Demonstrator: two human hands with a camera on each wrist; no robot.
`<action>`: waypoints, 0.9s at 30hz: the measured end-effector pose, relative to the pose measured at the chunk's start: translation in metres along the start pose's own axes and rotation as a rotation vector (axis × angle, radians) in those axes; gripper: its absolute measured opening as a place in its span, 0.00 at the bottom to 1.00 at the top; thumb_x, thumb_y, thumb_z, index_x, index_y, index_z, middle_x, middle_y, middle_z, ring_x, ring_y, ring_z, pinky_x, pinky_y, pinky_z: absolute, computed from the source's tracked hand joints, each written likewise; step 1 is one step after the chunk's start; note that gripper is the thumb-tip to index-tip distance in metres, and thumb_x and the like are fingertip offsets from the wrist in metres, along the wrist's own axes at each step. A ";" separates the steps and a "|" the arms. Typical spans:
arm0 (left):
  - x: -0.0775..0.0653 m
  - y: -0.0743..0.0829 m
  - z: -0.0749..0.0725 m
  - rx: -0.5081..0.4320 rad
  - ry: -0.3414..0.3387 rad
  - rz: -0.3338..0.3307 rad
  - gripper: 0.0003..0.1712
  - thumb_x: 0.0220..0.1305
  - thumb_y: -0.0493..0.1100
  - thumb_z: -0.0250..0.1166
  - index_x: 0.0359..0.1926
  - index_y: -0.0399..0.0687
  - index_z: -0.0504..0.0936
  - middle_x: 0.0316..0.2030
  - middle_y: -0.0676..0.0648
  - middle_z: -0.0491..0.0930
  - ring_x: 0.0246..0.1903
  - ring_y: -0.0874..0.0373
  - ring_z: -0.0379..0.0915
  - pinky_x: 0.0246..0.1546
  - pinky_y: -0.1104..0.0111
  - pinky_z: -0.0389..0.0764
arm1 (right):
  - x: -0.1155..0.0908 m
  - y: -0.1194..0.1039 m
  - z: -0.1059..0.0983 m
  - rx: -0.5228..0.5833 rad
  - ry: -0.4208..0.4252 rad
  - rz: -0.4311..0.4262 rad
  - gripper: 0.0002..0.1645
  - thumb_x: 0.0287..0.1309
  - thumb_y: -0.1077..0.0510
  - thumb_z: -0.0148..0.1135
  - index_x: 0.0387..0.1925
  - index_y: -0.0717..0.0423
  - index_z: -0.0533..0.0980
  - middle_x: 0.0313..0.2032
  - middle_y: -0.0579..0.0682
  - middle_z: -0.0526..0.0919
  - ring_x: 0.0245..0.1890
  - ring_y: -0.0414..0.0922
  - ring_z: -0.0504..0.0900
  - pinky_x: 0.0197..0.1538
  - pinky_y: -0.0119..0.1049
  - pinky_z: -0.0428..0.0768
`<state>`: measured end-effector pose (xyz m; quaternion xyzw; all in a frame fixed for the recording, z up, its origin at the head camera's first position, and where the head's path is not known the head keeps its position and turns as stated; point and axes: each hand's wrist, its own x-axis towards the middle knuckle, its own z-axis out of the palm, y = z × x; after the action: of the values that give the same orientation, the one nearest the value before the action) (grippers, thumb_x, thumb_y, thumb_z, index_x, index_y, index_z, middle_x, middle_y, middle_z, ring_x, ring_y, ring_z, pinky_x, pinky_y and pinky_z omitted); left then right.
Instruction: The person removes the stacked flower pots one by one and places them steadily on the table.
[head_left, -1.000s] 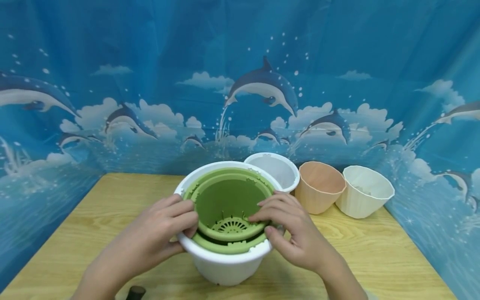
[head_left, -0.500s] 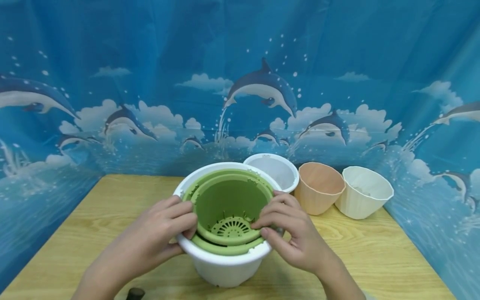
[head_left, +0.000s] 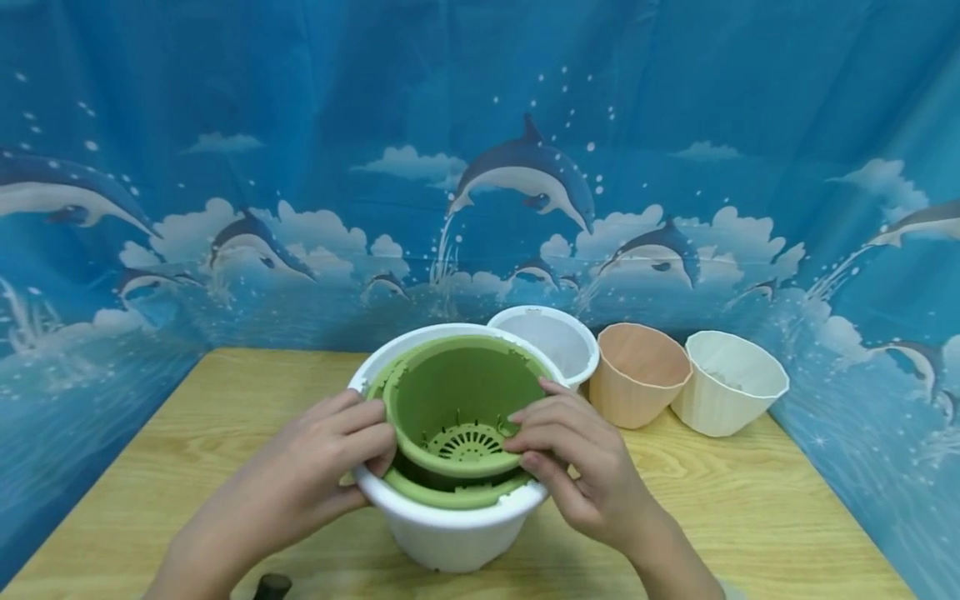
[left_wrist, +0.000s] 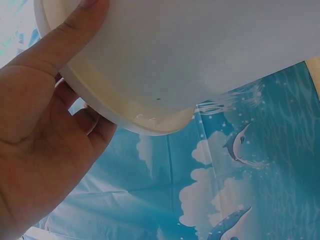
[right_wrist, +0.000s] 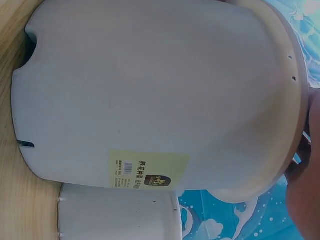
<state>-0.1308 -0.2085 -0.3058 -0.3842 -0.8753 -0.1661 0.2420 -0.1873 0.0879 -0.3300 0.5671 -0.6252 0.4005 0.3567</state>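
Observation:
A large white plastic flowerpot (head_left: 456,537) stands in the middle of the table in the head view. Nested in it is a green pot (head_left: 453,497), and inside that sits a smaller green pot (head_left: 457,379) with a slotted bottom. My left hand (head_left: 333,442) grips the white pot's left rim, thumb below on the outer wall and fingers curled over the edge. With its fingers inside and thumb outside, my right hand (head_left: 581,454) pinches the right rim of the smaller green pot. That pot's front edge is raised above the outer green rim, leaving a dark gap.
Behind the nested pots is another white pot (head_left: 551,337). An orange faceted pot (head_left: 637,396) and a cream one (head_left: 716,408) stand to its right. A dark knob-like object (head_left: 273,586) shows at the table's front edge. A dolphin-print curtain (head_left: 337,125) encloses the table (head_left: 765,517).
The smaller green pot dipped deeper into the outer one, then rose and shifted slightly right with my right hand. My left hand keeps its grip on the white rim.

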 end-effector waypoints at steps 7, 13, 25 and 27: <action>-0.001 0.001 0.000 0.008 -0.017 -0.034 0.23 0.45 0.50 0.78 0.30 0.66 0.68 0.33 0.68 0.65 0.36 0.69 0.59 0.35 0.73 0.67 | 0.006 -0.004 0.002 -0.092 0.059 -0.057 0.16 0.73 0.57 0.53 0.36 0.64 0.81 0.36 0.55 0.83 0.41 0.52 0.81 0.70 0.45 0.67; 0.000 0.001 0.000 -0.001 -0.006 -0.033 0.23 0.46 0.51 0.77 0.30 0.66 0.68 0.33 0.67 0.65 0.36 0.69 0.59 0.35 0.73 0.67 | 0.011 -0.007 0.002 -0.099 0.098 -0.068 0.17 0.73 0.57 0.52 0.35 0.65 0.81 0.36 0.55 0.82 0.41 0.52 0.80 0.70 0.45 0.67; 0.000 0.000 0.001 -0.007 -0.012 -0.035 0.21 0.48 0.51 0.77 0.30 0.66 0.68 0.34 0.67 0.64 0.37 0.68 0.59 0.36 0.73 0.67 | 0.012 -0.013 0.002 -0.124 0.044 -0.037 0.15 0.71 0.54 0.55 0.36 0.61 0.81 0.34 0.50 0.83 0.39 0.47 0.78 0.69 0.44 0.66; -0.001 0.000 0.001 -0.006 -0.009 -0.032 0.21 0.48 0.51 0.77 0.30 0.66 0.68 0.34 0.67 0.65 0.37 0.68 0.59 0.36 0.73 0.67 | 0.011 -0.013 0.002 -0.128 0.042 -0.028 0.14 0.68 0.53 0.57 0.37 0.60 0.81 0.34 0.49 0.83 0.39 0.47 0.78 0.68 0.44 0.66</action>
<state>-0.1309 -0.2088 -0.3067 -0.3716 -0.8820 -0.1707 0.2341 -0.1756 0.0806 -0.3194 0.5431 -0.6339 0.3666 0.4108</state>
